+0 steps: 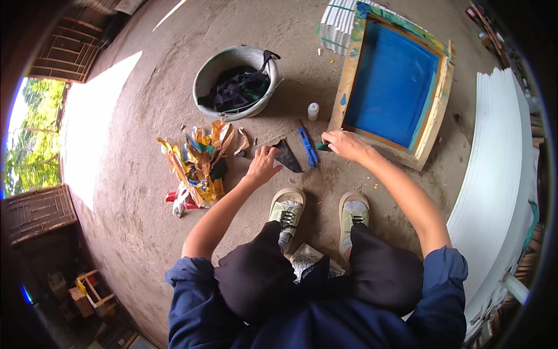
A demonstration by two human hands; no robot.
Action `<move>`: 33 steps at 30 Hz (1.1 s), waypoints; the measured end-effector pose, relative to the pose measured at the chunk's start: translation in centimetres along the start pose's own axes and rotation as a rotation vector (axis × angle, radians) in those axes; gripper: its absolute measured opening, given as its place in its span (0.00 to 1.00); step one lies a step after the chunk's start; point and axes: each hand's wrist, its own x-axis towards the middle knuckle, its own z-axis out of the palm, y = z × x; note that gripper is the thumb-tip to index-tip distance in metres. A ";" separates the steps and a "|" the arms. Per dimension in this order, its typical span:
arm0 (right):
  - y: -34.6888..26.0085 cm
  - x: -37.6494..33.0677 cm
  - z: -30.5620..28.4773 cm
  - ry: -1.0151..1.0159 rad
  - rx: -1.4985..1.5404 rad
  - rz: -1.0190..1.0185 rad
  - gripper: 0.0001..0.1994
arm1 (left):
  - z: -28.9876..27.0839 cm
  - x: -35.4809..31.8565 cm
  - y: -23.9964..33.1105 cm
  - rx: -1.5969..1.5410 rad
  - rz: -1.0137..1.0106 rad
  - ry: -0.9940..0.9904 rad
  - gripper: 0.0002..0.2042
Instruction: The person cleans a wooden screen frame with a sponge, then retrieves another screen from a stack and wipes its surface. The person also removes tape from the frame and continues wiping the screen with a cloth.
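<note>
My right hand (347, 145) is closed, its fingertips pinching a small dark green scrap (323, 146) that looks like cloth, close to the lower left corner of a wooden-framed printing screen (395, 81) with a blue mesh. My left hand (263, 166) hovers low over the floor with its thumb apart from the curled fingers. Right beside its fingertips lies a black triangular cloth piece (288, 157); whether they touch is hard to tell. Between the hands rests a blue clamp-like tool (307, 148). A small white bottle (313, 111) stands farther off.
A grey bucket (203, 98) of dark cloths stands at the far left. Crumpled orange and yellow wrappers (200, 166) lie left of my left hand. White corrugated sheets (494, 174) are stacked along the right, with another white stack (337, 26) behind the screen. My shoes (288, 212) are just below.
</note>
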 end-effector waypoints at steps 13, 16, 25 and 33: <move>-3.1 5.9 0.8 -0.125 -0.043 -0.001 0.06 | 5.5 0.7 -3.6 0.230 0.249 0.261 0.12; -4.9 7.9 1.2 -0.070 0.021 -0.090 0.05 | 3.6 0.0 -2.8 0.066 0.240 0.371 0.08; -18.9 17.7 2.5 0.071 0.497 -0.279 0.09 | -13.5 -13.6 -5.5 0.143 -0.445 0.936 0.13; -14.4 22.4 0.7 0.378 0.133 -0.074 0.07 | -12.2 -14.9 -7.0 -0.034 -0.475 0.976 0.09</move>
